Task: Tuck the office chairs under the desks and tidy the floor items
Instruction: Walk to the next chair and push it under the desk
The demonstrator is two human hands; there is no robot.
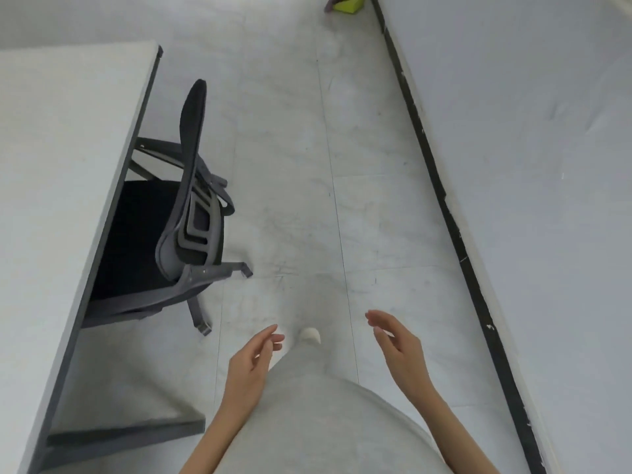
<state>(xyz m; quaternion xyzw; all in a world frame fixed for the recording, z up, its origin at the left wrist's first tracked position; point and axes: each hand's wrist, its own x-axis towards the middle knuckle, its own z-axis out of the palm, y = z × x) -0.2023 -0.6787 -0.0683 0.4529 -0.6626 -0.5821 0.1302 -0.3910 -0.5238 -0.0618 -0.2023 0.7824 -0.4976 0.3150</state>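
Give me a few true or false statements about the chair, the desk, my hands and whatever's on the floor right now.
1. The office chair has its seat partly under the desk. True.
2. The left hand grips the chair's backrest. False: it is open and touches nothing.
3. The right hand is empty. True.
4. A yellow-green item lies on the floor far ahead by the wall. True.
5. The chair lies tipped on its side. False: it stands upright.

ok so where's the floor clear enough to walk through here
The floor is bare in a wide strip between the chair and the black skirting at the wall. It is crowded on the left, where the chair sits under the desk.
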